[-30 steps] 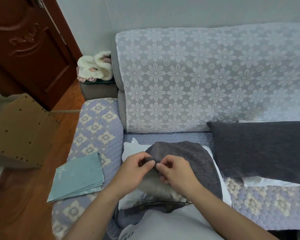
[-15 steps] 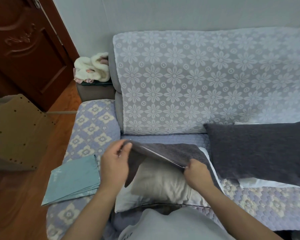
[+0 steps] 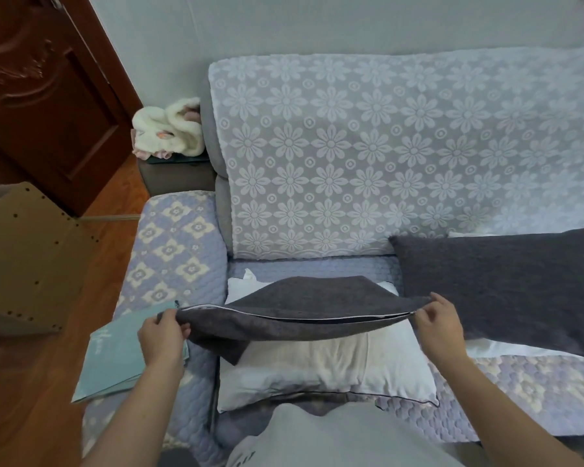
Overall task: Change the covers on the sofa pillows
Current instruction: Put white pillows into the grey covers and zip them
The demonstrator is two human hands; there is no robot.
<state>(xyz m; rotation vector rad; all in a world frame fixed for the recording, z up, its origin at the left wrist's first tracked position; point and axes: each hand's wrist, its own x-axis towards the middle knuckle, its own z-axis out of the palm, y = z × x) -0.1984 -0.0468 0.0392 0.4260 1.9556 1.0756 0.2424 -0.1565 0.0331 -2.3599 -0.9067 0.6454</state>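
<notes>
1. Head view, landmark: bare white pillow point(image 3: 324, 369), lying flat on the sofa seat point(image 3: 520, 392) directly before the person.
2. Grey cover point(image 3: 304, 308): held just above the pillow's far half, zipper edge facing the person. Half a second ago it was bunched over the pillow's middle; it is now drawn out to full width, with the zipper line showing along the whole near edge.
3. Left hand point(image 3: 162, 335): at the pillow's left, fingers and thumb pinching the cover's left corner.
4. Right hand point(image 3: 440, 323): at the pillow's right, fingertips pinching the cover's right corner.
5. Covered grey pillow point(image 3: 506, 284): right of the bare pillow, lying over another white pillow point(image 3: 506, 348).
6. Folded teal covers point(image 3: 118, 358): left of the bare pillow, on the quilted armrest point(image 3: 172, 251).
7. Cream plush bundle point(image 3: 169, 129): well beyond the bare pillow, at the sofa's far left end.
8. Reading: the spread locates both ends of the opening. Whether this grey cover has just come off or is about to go on cannot be told.
</notes>
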